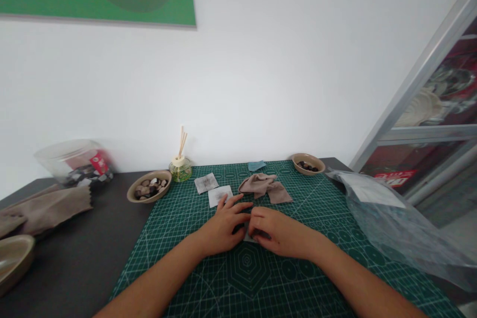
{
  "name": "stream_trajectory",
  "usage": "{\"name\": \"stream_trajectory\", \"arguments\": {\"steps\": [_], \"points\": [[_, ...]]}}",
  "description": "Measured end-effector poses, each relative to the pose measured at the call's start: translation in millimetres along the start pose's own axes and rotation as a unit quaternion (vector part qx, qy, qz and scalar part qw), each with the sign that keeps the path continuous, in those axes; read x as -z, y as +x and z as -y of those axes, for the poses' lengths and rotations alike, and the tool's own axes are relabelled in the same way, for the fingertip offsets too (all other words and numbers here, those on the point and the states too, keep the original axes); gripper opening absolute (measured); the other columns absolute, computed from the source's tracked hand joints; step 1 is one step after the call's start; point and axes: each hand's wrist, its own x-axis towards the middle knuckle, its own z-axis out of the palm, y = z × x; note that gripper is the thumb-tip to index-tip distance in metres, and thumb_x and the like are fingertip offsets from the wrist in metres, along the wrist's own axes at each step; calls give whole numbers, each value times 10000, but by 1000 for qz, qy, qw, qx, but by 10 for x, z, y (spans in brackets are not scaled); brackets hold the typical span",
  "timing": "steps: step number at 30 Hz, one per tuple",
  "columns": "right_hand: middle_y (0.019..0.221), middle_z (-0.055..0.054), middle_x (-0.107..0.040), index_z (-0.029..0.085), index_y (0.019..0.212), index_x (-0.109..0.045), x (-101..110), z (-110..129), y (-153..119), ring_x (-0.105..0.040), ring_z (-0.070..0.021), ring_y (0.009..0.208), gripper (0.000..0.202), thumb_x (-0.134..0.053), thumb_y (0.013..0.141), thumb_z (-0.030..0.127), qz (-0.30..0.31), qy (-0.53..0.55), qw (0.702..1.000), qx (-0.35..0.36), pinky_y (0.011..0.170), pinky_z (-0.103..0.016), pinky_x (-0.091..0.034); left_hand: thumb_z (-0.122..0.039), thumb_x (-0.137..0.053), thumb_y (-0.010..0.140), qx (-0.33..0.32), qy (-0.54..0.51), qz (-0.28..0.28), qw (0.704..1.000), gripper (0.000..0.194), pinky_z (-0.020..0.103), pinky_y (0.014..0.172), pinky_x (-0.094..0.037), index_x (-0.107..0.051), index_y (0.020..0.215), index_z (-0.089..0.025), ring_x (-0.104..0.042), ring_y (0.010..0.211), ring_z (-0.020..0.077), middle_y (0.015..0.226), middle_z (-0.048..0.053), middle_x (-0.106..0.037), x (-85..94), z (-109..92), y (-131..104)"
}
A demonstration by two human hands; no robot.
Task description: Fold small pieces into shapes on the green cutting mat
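Both hands meet low over a green cutting mat (179, 263). My left hand (223, 226) is open, its fingers stretched out and spread, with the tips beside my right hand. My right hand (274, 232) has its fingers curled down and pressed together over a small pale square (248, 238), which is mostly covered; what the fingertips grip is hidden. Just beyond my left fingers lie two white squares with grey smudges, a nearer one (219, 195) and a farther one (206, 183). A crumpled brown cloth (263, 186) rests past my right hand.
A bowl of dark and brown stones (149, 187) and a reed diffuser (181, 168) stand back left. Another bowl (308, 164) and a blue scrap (257, 165) are farther back. Left are a clear tub (74, 164), cloth (55, 206) and bowl (17, 253); right, a plastic bag (391, 218).
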Motion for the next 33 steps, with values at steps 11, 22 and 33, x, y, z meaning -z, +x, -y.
{"name": "stream_trajectory", "arguments": {"steps": [11, 22, 33], "points": [[960, -57, -579, 159, 893, -609, -29, 14, 19, -538, -173, 911, 129, -552, 811, 77, 0, -4, 1000, 9, 819, -279, -429, -88, -498, 778, 7, 0, 5, 1000, 405, 618, 1082, -76, -622, 1110, -284, -231, 1363, 310, 1407, 12, -444, 7, -4, 3], [952, -58, -580, 159, 888, -614, 6, 10, 2, -540, -174, 916, 143, -546, 801, 68, 10, -1, 1000, 7, 821, -278, -426, -84, -499, 774, 3, 2, 2, 1000, 428, 613, 1086, -70, -613, 1128, -294, -229, 1365, 302, 1405, 2, -447, 0, -2, 1], [918, -56, -573, 159, 885, -602, 22, -2, -15, -542, -169, 855, 168, -529, 772, 58, 19, -4, 1000, 0, 761, -273, -426, -72, -494, 766, -2, 0, -1, 1000, 462, 622, 1084, -65, -601, 1152, -304, -234, 1363, 302, 1404, -1, -446, 9, -1, 0]]}}
